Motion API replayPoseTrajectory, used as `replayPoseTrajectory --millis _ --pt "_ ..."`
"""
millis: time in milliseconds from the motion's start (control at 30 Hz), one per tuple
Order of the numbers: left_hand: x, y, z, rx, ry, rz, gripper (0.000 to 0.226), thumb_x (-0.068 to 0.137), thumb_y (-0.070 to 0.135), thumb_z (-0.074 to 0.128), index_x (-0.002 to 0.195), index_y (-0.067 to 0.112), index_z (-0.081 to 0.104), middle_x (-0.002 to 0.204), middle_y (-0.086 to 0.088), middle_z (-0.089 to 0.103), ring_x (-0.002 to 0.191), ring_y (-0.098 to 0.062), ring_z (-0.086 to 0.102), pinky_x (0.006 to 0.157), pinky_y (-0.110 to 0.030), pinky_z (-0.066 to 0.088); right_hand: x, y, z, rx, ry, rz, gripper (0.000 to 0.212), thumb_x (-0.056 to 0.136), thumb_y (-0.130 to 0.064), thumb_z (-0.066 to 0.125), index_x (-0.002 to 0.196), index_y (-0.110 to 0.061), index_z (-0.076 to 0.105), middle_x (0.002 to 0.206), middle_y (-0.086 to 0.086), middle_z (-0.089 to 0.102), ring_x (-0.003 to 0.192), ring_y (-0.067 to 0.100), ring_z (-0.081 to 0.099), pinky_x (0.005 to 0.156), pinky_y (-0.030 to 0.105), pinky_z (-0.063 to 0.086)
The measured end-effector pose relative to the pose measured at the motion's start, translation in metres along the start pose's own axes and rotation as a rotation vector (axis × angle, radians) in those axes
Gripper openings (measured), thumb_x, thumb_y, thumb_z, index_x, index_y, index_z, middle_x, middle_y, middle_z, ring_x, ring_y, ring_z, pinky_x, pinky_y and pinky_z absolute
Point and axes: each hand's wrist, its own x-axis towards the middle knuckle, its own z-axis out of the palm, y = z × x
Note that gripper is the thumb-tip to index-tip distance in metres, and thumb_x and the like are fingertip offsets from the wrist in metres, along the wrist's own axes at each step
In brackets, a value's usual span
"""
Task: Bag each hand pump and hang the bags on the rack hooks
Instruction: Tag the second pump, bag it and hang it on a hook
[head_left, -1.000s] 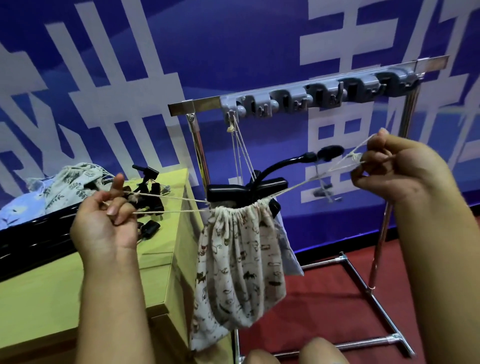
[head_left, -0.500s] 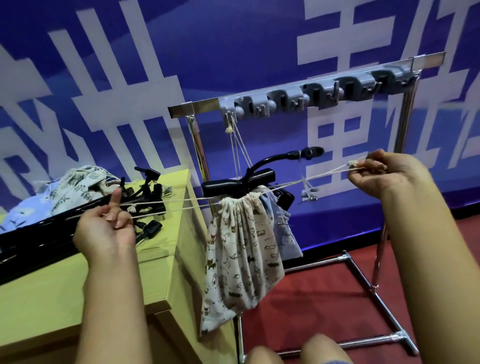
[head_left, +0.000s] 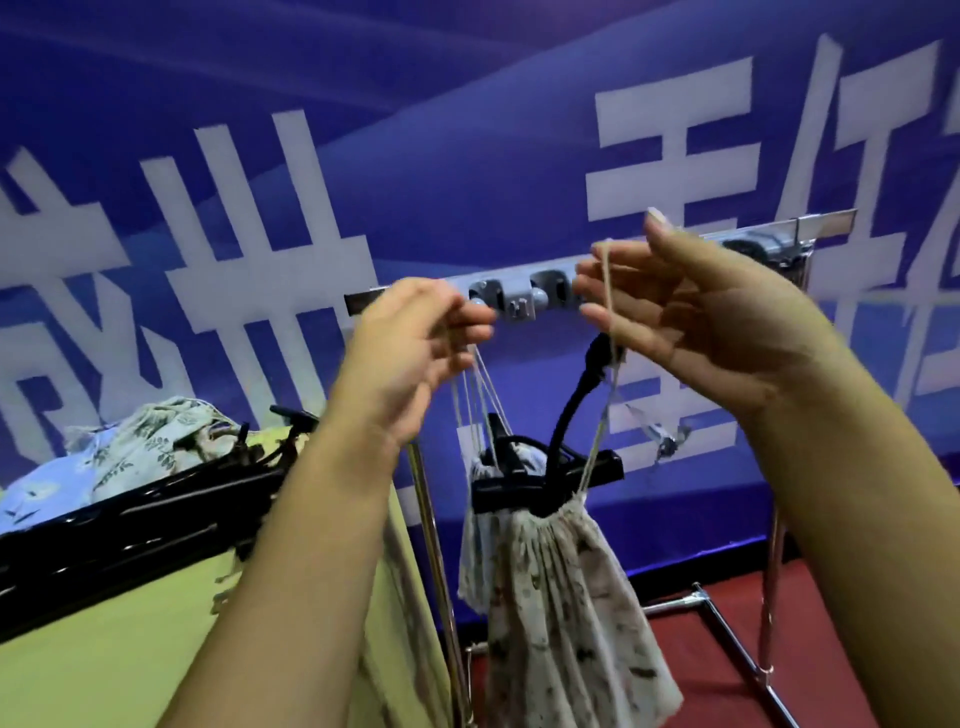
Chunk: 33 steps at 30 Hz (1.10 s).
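Note:
A patterned drawstring bag (head_left: 563, 597) hangs below my hands, with a black hand pump (head_left: 550, 475) sticking out of its gathered mouth. My left hand (head_left: 410, 348) pinches the bag's left cord just below the rack's grey hook strip (head_left: 519, 301). My right hand (head_left: 691, 306) holds the right cord looped over its fingers, raised level with the hooks. Behind this bag a second bagged pump (head_left: 480, 514) hangs by its cords from the leftmost hook. The picture is motion-blurred.
A yellow-green table (head_left: 104, 649) at left carries more black hand pumps (head_left: 156, 509) and a heap of cloth bags (head_left: 130, 447). The chrome rack (head_left: 431, 545) stands on red floor before a blue banner wall.
Both hands rose from a wide sideways pull on the cords and came together at the hook strip. The bag with the pump lifted with them, and the view tilted up.

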Motion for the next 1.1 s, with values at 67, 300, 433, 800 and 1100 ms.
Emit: replayPoseTrajectory --millis 67,300,433,800,1100 --pt "0.009 0.0 0.029 0.07 -0.117 -0.03 0.02 0.097 0.009 0.044 0.079 0.014 0.05 0.066 0.001 0.069 0.06 -0.011 0.063 0.055 -0.02 0.045 0.004 -0.005 0.012 -0.173 -0.071 0.014 0.041 0.09 -0.037 0.052 0.11 -0.003 0.062 0.113 0.011 0.067 0.108 0.02 0.064 0.091 0.031 0.053" --pt "0.035 -0.008 0.067 0.086 -0.313 -0.137 0.022 0.088 0.0 0.043 0.078 0.014 0.058 0.07 0.002 0.061 0.065 -0.011 0.056 0.066 -0.025 0.042 0.03 -0.016 0.011 -0.61 -0.151 0.074 0.035 0.094 -0.043 0.047 0.095 -0.012 0.064 0.112 0.014 0.067 0.106 0.018 0.063 0.084 0.021 0.052" --pt "0.049 -0.019 0.07 -0.06 -0.333 -0.306 0.019 0.094 0.009 0.046 0.079 0.012 0.057 0.049 0.004 0.049 0.061 -0.015 0.045 0.056 -0.02 0.049 0.056 -0.013 -0.006 -0.716 0.052 0.025 0.028 0.093 -0.025 0.055 0.094 0.001 0.066 0.096 0.017 0.069 0.095 0.026 0.067 0.094 0.038 0.052" --pt "0.091 -0.036 0.065 0.004 -0.321 -0.276 0.022 0.098 0.009 0.043 0.08 0.009 0.056 0.048 0.005 0.038 0.04 -0.005 0.034 0.047 -0.018 0.04 0.105 0.03 -0.028 -0.623 -0.12 0.004 0.017 0.09 0.006 0.045 0.094 -0.007 0.054 0.068 0.001 0.062 0.052 0.001 0.06 0.048 0.011 0.044" --pt "0.134 -0.058 0.036 0.786 -0.133 0.025 0.02 0.096 0.011 0.046 0.076 0.012 0.05 0.059 -0.002 0.049 0.049 -0.012 0.048 0.055 -0.025 0.042 0.155 0.049 -0.038 -0.725 -0.123 0.092 0.021 0.092 -0.011 0.054 0.072 -0.013 0.061 0.059 0.004 0.047 0.053 0.014 0.039 0.054 0.026 0.03"
